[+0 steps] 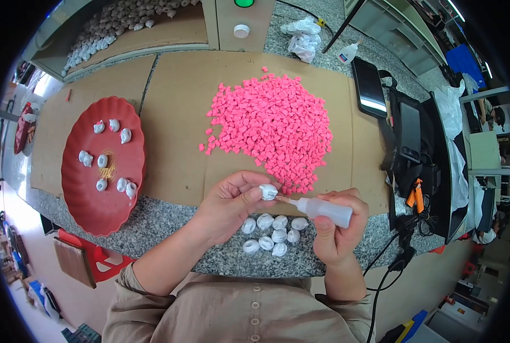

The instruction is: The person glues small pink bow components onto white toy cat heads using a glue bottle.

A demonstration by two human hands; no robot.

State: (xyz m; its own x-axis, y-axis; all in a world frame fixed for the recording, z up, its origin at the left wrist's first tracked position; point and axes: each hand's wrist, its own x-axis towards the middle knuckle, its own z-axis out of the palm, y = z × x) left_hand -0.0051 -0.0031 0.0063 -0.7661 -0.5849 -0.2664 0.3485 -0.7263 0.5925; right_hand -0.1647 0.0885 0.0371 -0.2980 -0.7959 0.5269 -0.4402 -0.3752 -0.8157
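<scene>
granite counter (pixel 169 220) | left hand (pixel 229 203) pinches white piece (pixel 268 191), partly hidden | right hand (pixel 338 226) grips glue bottle (pixel 323 210)

Your left hand (pixel 227 204) pinches a small white piece (pixel 268 191). Your right hand (pixel 336 226) holds a little squeeze bottle (pixel 323 210), its tip touching the piece. More white pieces (pixel 272 231) lie just below. A pink pile (pixel 275 128) sits above, a red plate (pixel 95 200) to the left.

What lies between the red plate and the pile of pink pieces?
In the head view, only bare brown cardboard lies between the red plate and the pile of pink pieces.
</scene>
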